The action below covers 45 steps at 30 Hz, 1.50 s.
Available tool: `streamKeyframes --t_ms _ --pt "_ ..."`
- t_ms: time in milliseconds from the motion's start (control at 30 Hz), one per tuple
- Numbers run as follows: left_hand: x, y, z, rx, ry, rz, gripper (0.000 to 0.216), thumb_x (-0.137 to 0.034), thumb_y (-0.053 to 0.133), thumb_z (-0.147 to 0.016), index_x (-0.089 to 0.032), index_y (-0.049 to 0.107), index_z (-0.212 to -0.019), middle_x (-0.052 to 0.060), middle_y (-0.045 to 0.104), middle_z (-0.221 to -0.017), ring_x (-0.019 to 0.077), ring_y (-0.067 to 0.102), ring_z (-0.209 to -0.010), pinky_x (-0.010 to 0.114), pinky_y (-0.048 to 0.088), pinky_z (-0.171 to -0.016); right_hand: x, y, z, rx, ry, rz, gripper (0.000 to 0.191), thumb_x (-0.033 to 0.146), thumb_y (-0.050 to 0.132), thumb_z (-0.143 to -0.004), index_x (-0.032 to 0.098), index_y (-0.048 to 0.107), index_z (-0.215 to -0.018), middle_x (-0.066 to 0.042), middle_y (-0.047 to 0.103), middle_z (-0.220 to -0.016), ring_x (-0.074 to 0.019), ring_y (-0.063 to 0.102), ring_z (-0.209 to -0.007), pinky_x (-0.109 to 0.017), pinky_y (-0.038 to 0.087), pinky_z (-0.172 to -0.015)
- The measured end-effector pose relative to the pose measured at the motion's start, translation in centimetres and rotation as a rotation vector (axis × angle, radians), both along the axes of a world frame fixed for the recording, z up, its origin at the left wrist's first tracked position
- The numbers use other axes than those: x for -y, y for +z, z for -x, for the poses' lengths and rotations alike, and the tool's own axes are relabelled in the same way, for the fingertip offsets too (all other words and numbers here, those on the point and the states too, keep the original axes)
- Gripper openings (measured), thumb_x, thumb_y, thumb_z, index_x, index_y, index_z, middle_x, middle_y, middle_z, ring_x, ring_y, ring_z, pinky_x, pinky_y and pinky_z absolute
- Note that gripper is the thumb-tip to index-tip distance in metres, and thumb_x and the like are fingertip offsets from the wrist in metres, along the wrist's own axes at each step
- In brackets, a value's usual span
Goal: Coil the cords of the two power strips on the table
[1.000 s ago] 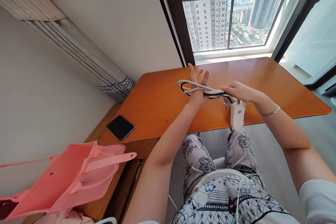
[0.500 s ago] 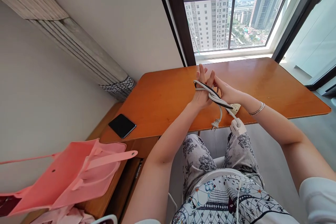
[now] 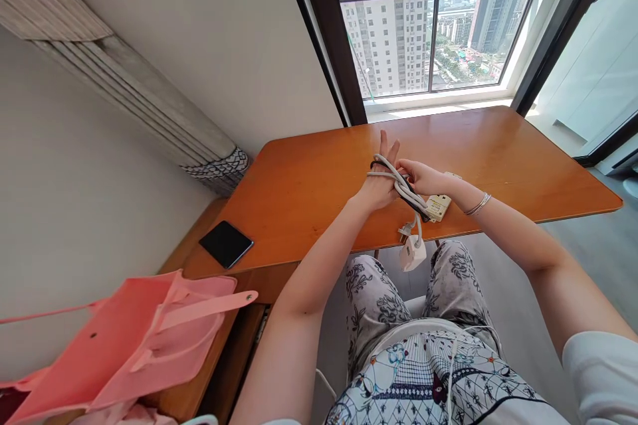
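Note:
My left hand point(image 3: 379, 187) is open, its fingers stretched up, with loops of white cable point(image 3: 391, 169) around the palm. A black cable point(image 3: 416, 203) runs along with the white one. My right hand point(image 3: 423, 176) meets the left at the fingers, thumb and fingertips pinched on the cable by the loops. Below them hangs a two-pronged plug point(image 3: 405, 231) and a white charger block point(image 3: 413, 254), past the table's front edge. A cream power strip point(image 3: 439, 207) lies on the table point(image 3: 309, 179) under my right wrist and is partly hidden.
A black phone or tablet point(image 3: 226, 244) lies flat at the table's left end. An open pink bag point(image 3: 129, 345) rests on a lower wooden surface at the left. Behind the table is a window point(image 3: 391, 46); a grey curtain point(image 3: 149, 106) hangs at the left wall.
The charger block has swung left from near my right knee and now hangs beside the plug. My right hand has shifted slightly left and down. More of the power strip shows.

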<state>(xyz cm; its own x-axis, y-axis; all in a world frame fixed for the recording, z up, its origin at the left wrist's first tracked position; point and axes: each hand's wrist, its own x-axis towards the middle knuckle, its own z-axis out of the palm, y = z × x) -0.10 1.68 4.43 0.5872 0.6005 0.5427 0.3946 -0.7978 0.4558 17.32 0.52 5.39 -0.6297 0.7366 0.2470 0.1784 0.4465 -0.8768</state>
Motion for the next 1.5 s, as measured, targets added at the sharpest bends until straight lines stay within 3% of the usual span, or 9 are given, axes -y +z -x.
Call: streamKeyframes --t_ms 267,433,600,700,867,1033,1233,1400,1500 --pt "1.7 1.9 1.5 0.125 -0.127 0.455 0.093 -0.04 0.08 -0.069 -0.031 0.045 -0.155 0.009 0.043 -0.164 0.0353 0.032 -0.155 0.046 0.035 -0.122 1.9 2.2 -0.1 0.464 -0.21 -0.364 0.028 0.014 0.056 -0.085 0.016 0.067 -0.111 -0.007 0.075 -0.094 -0.0198 0.066 -0.082 -0.027 0.045 -0.075" --pt "2.9 1.3 1.4 0.581 -0.242 0.903 0.083 -0.038 0.071 -0.055 -0.028 0.062 -0.136 0.006 0.069 -0.135 0.0321 0.058 -0.133 0.043 0.049 -0.109 2.9 4.3 1.1 0.873 -0.33 -0.572 0.035 0.016 0.045 -0.099 0.012 0.058 -0.13 -0.018 0.07 -0.121 -0.027 0.069 -0.098 -0.031 0.043 -0.072" --pt "4.0 2.2 -0.1 1.061 -0.081 1.126 0.037 -0.05 0.065 -0.074 -0.02 0.071 -0.096 0.008 0.076 -0.111 0.0276 0.07 -0.114 0.037 0.058 -0.091 2.7 5.1 2.1 1.078 -0.419 -0.671 0.039 0.019 0.03 -0.105 0.009 0.057 -0.133 -0.022 0.067 -0.124 -0.0302 0.069 -0.105 -0.033 0.04 -0.067" --pt "3.8 3.1 -0.7 1.129 0.101 1.16 0.021 -0.034 0.077 -0.076 -0.017 0.072 -0.086 0.006 0.078 -0.096 0.0229 0.074 -0.104 0.03 0.058 -0.085 2.3 5.4 1.6 1.089 -0.46 -0.687 0.041 0.021 0.028 -0.106 0.009 0.059 -0.13 -0.022 0.068 -0.121 -0.03 0.07 -0.1 -0.033 0.038 -0.066" --pt "3.6 3.8 -0.6 1.068 0.233 1.15 0.018 -0.029 0.082 -0.074 -0.014 0.073 -0.08 0.006 0.078 -0.085 0.0187 0.076 -0.088 0.024 0.055 -0.077 2.1 6.3 0.3 0.979 -0.563 -0.592 0.032 0.032 0.049 -0.099 0.014 0.071 -0.115 -0.016 0.076 -0.105 -0.0277 0.07 -0.092 -0.032 0.038 -0.069" --pt "2.9 3.1 0.5 1.033 0.223 1.257 0.037 -0.035 0.077 -0.078 -0.019 0.049 -0.06 -0.003 0.06 -0.057 0.0174 0.076 -0.071 0.024 0.057 -0.07 2.2 6.1 -0.6 0.729 -0.529 -0.484 0.034 0.05 0.059 -0.095 0.02 0.073 -0.098 -0.006 0.076 -0.085 -0.0218 0.066 -0.078 -0.029 0.036 -0.066" --pt "1.4 1.5 1.9 0.707 0.148 1.494 0.019 -0.03 0.068 -0.079 -0.016 0.066 -0.092 0.009 0.078 -0.089 0.0223 0.076 -0.068 0.034 0.061 -0.07 2.6 5.2 -1.0 0.655 -0.473 -0.691 0.032 0.044 0.051 -0.101 0.021 0.072 -0.105 -0.01 0.075 -0.094 -0.0247 0.066 -0.091 -0.034 0.044 -0.081" --pt "1.6 1.2 1.5 0.604 0.222 1.38 0.095 -0.013 0.069 -0.071 -0.027 0.033 -0.157 0.007 0.077 -0.105 0.0217 0.077 -0.071 0.038 0.064 -0.072 2.8 5.4 -1.4 0.613 -0.21 -0.792 0.045 0.046 0.032 -0.106 0.028 0.072 -0.099 -0.008 0.07 -0.086 -0.0238 0.062 -0.094 -0.042 0.044 -0.102" --pt "1.8 1.7 0.7 0.579 0.193 1.266 0.097 -0.011 0.067 -0.07 -0.033 0.033 -0.158 0.003 0.077 -0.107 0.0198 0.077 -0.079 0.032 0.062 -0.07 2.9 6.4 -1.4 0.613 -0.11 -0.763 0.047 0.045 0.027 -0.107 0.031 0.072 -0.099 -0.006 0.067 -0.086 -0.0235 0.059 -0.096 -0.046 0.043 -0.105"
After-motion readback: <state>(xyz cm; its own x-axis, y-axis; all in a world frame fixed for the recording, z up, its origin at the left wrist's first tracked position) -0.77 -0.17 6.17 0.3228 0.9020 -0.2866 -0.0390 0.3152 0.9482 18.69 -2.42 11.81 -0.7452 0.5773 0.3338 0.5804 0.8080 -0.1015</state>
